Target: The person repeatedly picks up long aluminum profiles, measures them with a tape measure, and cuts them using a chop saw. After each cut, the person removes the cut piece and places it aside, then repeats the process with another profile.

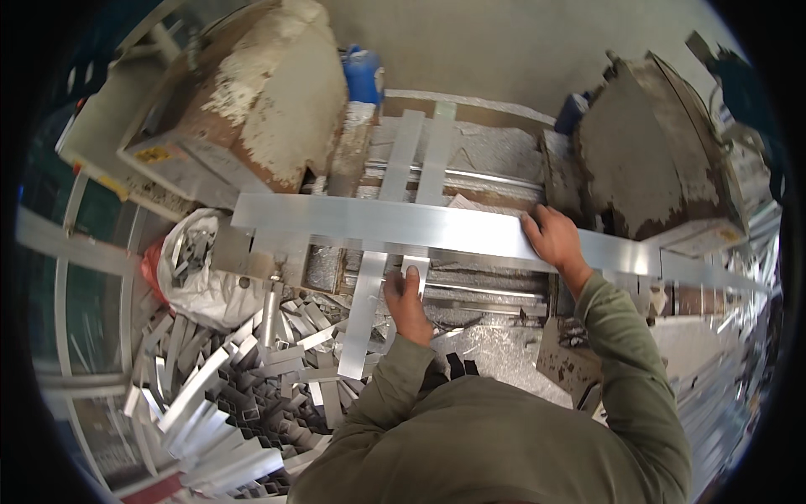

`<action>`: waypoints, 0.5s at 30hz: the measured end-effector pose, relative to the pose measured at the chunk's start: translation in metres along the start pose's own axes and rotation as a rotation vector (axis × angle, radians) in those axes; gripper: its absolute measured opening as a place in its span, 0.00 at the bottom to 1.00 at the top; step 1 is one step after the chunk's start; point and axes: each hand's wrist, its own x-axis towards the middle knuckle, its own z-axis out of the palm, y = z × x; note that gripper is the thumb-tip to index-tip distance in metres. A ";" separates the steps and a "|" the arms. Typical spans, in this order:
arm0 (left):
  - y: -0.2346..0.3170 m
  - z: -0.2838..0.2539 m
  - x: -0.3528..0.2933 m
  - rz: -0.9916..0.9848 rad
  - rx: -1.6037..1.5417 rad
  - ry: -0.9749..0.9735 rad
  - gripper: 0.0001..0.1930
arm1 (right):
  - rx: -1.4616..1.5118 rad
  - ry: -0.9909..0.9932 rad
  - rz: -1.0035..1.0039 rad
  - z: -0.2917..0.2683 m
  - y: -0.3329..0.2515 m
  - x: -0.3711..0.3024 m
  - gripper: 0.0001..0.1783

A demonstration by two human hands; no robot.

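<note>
Grey wall [470, 42] rises behind the work area, with two worn housings, the left housing [277, 118] and the right housing [651, 151], standing well apart, their pale paint peeled to brown. Between them a long bar [386, 220] stretches from side to side, passing over two flat strips [400, 155] that run crosswise under it. It is silvery metal, smooth and straight-edged, with a broad flat face; its sheen is dull toward the left end and flares to a white glare near the middle. Its far right stretch is blurred.

On the bar's right half lies the right hand [556, 239], its fingers bent at the far edge; whether they clamp it cannot be made out. Just below the bar, the left hand [409, 311] is at the strips, thumb raised; its other fingers are hidden, so its grip is unclear. Offcuts [252, 378] heap at lower left beside a white sack [210, 290].
</note>
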 end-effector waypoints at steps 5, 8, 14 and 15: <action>-0.010 0.047 -0.007 -0.427 -0.240 -0.217 0.56 | 0.014 0.048 -0.011 -0.003 -0.003 0.001 0.24; -0.008 0.083 -0.002 -0.388 -0.279 -0.264 0.54 | 0.006 0.054 -0.013 -0.001 0.000 0.000 0.25; -0.019 0.109 0.010 -0.398 -0.191 -0.130 0.29 | 0.096 0.142 0.000 0.010 0.018 -0.008 0.27; -0.021 0.111 0.013 -0.396 -0.213 -0.183 0.25 | 0.110 0.146 -0.026 0.009 0.023 -0.011 0.27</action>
